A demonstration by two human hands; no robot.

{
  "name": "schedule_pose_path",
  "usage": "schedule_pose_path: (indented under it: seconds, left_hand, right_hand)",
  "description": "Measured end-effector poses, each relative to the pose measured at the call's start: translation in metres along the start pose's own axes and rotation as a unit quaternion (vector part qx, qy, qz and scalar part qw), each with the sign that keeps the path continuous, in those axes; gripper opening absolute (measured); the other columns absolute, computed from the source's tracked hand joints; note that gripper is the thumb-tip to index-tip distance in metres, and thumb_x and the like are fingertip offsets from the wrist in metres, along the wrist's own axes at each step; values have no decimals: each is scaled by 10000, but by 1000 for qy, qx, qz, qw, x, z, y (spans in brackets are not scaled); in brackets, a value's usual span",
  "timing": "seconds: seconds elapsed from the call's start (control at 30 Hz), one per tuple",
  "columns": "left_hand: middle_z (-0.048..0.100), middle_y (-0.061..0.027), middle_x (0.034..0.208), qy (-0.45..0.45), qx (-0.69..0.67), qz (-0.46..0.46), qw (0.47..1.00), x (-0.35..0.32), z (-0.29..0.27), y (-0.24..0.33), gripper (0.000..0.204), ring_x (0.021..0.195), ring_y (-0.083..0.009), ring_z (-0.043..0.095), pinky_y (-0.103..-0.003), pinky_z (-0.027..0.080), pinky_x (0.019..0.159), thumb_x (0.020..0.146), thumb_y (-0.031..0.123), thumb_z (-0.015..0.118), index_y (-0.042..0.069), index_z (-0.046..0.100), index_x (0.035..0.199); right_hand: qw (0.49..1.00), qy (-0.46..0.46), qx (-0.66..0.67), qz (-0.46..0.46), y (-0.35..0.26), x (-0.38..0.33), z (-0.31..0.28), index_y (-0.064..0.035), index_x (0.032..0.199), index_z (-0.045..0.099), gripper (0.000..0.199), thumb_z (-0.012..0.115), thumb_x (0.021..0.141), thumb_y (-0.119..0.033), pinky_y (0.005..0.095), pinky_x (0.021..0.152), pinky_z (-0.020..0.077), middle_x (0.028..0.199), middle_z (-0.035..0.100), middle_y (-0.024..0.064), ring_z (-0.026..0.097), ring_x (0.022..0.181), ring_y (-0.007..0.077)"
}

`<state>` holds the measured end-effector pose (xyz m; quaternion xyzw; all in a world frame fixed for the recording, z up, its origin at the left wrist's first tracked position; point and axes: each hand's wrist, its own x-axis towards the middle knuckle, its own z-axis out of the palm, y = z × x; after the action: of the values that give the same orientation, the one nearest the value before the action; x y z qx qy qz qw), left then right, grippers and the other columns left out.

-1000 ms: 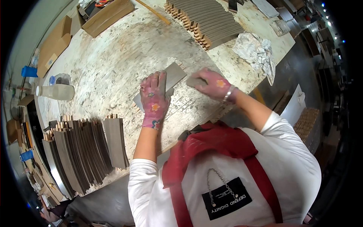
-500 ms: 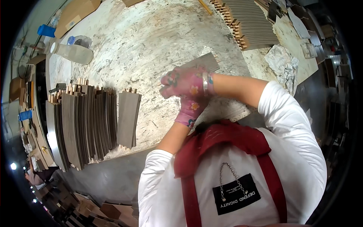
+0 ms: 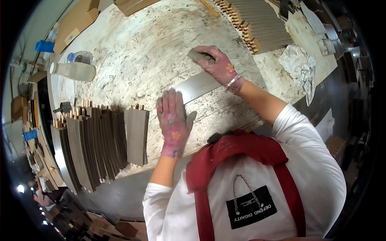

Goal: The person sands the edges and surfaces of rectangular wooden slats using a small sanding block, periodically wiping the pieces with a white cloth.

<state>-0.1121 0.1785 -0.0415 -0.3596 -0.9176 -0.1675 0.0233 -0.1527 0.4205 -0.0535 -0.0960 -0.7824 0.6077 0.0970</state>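
Observation:
A long grey-brown veneered strip [image 3: 197, 86] lies flat on the worn workbench [image 3: 132, 52] in front of me. My left hand [image 3: 173, 120], in a pink flowered glove, presses flat on the strip's near end with the fingers spread. My right hand [image 3: 217, 63], gloved the same and with a bracelet at the wrist, is closed around a small grey sanding block [image 3: 196, 54] at the strip's far end.
A row of finished curved strips [image 3: 100, 140] stands at the bench's left edge. Another stack of strips [image 3: 257, 22] lies at the far right, beside crumpled white paper [image 3: 299, 64]. A white bottle [image 3: 74, 71] lies at the far left, with cardboard [image 3: 76, 22] behind it.
Both hands were bunched together on the strip; now they have parted. The left hand lies flat on its near end and the right has moved to the far end with the block.

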Motion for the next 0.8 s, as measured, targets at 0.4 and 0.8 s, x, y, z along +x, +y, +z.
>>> schedule_pose_path:
  seconds: [0.4, 0.8]
  left_hand:
    - [471, -249, 1434, -18, -47, 10, 999, -21, 1, 22, 627, 1373, -462, 382, -525, 329, 1146, 852, 217, 714, -36, 490, 1381]
    - [498, -224, 1411, 41, 8, 88, 995, 71, 24, 34, 662, 1337, -423, 426, -525, 266, 1160, 870, 395, 671, -17, 514, 1365]
  right_hand:
    - [905, -262, -336, 0, -51, -3, 9, -140, 1079, 682, 291, 528, 961, -356, 392, 871, 498, 1021, 619, 133, 619, 916, 275]
    - [997, 34, 67, 36, -18, -29, -6, -63, 1318, 588, 501, 682, 912, -341, 350, 1032, 490, 1263, 573, 155, 576, 1154, 281]
